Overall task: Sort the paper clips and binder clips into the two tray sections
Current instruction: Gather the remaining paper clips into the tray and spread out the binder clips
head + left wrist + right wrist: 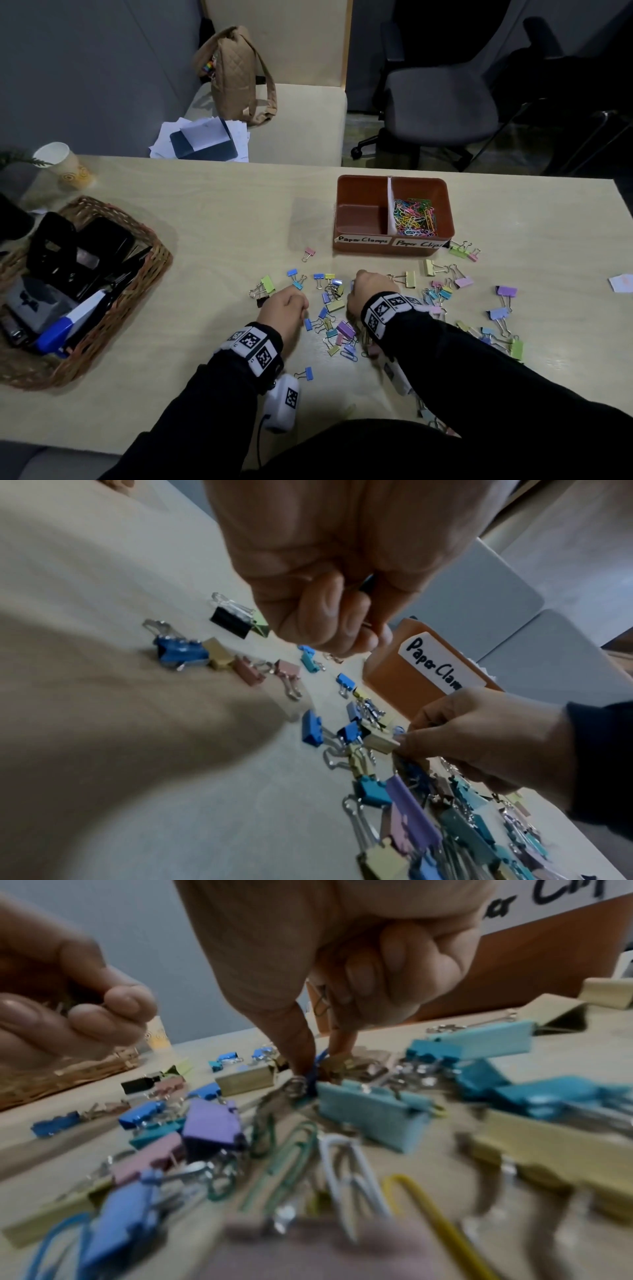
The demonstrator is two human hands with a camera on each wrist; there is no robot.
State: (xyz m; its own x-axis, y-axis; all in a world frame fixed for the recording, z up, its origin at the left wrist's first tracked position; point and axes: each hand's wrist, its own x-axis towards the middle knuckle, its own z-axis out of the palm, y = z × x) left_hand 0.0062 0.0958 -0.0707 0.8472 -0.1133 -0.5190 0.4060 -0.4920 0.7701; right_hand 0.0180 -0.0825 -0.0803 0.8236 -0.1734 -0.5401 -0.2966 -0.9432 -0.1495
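Observation:
A brown tray [445, 205] stands at the back right of the table. Its section labelled Paper Clamps [359, 209] is bare, and the other holds coloured paper clips [416, 217]. Pastel binder clips [337, 305] mixed with loose paper clips [294, 1148] lie scattered in front of the tray. My right hand [370, 287] [322, 1053] pinches a blue paper clip [320, 1056] in the pile between thumb and forefinger, with more paper clips [322, 1001] tucked under its curled fingers. My left hand [284, 305] [342, 631] hovers beside the pile, fingers curled round thin wire pieces [366, 624] that look like paper clips.
A wicker basket [150, 240] of office tools sits at the left. A paper cup [65, 164] stands at the back left. A white slip [621, 282] lies at the right edge. A bench with a tan bag [236, 75] and papers and an office chair [442, 102] lie beyond the table.

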